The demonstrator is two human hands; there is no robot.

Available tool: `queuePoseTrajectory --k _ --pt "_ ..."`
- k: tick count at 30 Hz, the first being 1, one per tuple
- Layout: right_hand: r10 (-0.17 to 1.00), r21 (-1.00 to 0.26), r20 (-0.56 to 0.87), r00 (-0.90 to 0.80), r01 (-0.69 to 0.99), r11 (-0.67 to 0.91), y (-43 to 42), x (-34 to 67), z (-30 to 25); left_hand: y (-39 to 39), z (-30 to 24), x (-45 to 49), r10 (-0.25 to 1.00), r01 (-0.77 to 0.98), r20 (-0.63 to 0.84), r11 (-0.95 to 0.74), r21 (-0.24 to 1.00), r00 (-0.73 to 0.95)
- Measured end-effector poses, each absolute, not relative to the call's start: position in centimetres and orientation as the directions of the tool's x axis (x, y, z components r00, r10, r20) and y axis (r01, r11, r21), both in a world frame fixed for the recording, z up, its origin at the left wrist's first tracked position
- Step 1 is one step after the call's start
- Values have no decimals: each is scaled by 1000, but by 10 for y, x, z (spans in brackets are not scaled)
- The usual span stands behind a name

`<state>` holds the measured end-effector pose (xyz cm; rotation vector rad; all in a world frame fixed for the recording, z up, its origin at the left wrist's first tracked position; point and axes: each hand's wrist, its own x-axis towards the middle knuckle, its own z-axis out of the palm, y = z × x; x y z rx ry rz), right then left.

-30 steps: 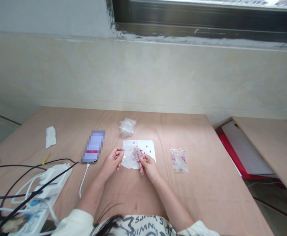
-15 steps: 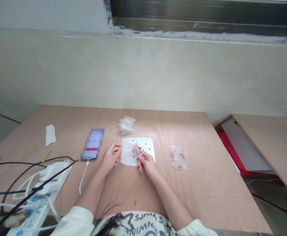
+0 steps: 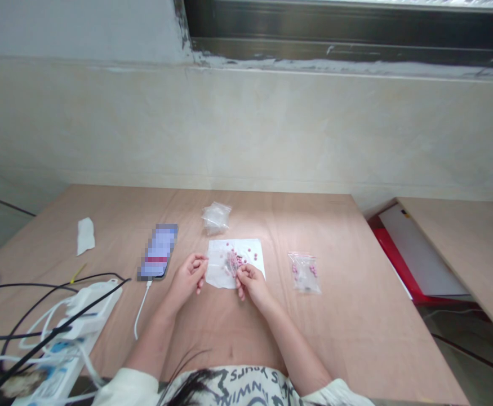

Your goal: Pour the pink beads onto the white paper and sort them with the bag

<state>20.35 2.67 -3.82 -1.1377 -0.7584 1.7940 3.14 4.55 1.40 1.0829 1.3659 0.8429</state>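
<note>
A white sheet (image 3: 218, 277) lies on the table with small pink beads (image 3: 234, 255) scattered and heaped over its middle, a clear, shiny tangle among them. My left hand (image 3: 190, 274) is at the sheet's left edge, thumb and forefinger pinched together; whatever they hold is too small to make out. On the right, my right hand (image 3: 252, 283) reaches over the sheet's front edge. Its thumb and fingertips are pressed together beside the bead heap, and what is between them is hidden.
Right of the sheet lies a clear zip bag (image 3: 304, 273) with pink beads inside. Behind it sits a crumpled clear bag (image 3: 216, 218). A phone (image 3: 159, 251) on a white cable, a white paper scrap (image 3: 86, 236) and a power strip (image 3: 83, 316) with tangled cords occupy the left.
Both hands stay pinched in nearly the same places, the left tilted slightly differently. The whole view has shifted a little; the beads and bags look unmoved.
</note>
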Motion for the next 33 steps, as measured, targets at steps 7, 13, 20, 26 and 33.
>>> queuePoseTrajectory --k 7,13,20,26,33 --pt "924 -868 -378 -65 -321 -378 21 210 -24 23 15 25 917 110 -332 315 943 220" --pt "986 -991 -133 99 13 -135 19 227 6 22 24 19 933 235 -304 257 937 191" --pt "998 -951 24 55 310 5 16 235 34 40 42 49 900 411 -198 23 911 388" --pt "987 -966 -160 3 205 -157 12 238 16 37 40 49 895 454 -185 -21 891 405" --pt "988 -978 -147 57 140 -153 4 228 14 27 36 47 919 444 -129 -54 895 371"
